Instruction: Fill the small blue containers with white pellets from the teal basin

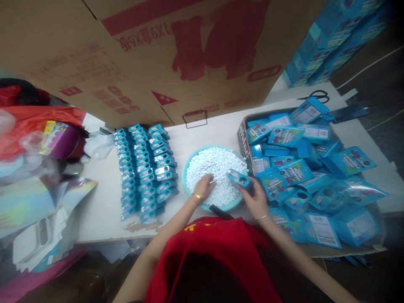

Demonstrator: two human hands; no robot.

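Note:
A turquoise bowl (184, 179) full of small white pellets (214, 164) sits at the table's front. My left hand (204, 188) reaches into the pellets, its fingers curled together; what they hold, if anything, is hidden. Over the bowl's right side, a small blue printed box (238, 178) with a dark round hole is gripped in my right hand (255, 198). The box lies tilted, one end toward the middle of the bowl. A dark flat strip (220, 211) shows at the bowl's near rim.
Three rows of blue boxes (145, 172) stand on the white table (104, 176) to the left. On the right, an open carton (244, 143) holds many blue packages. Behind rises a large cardboard box (142, 63). Black scissors (318, 97) lie at the back right, near stacked blue boxes (334, 38).

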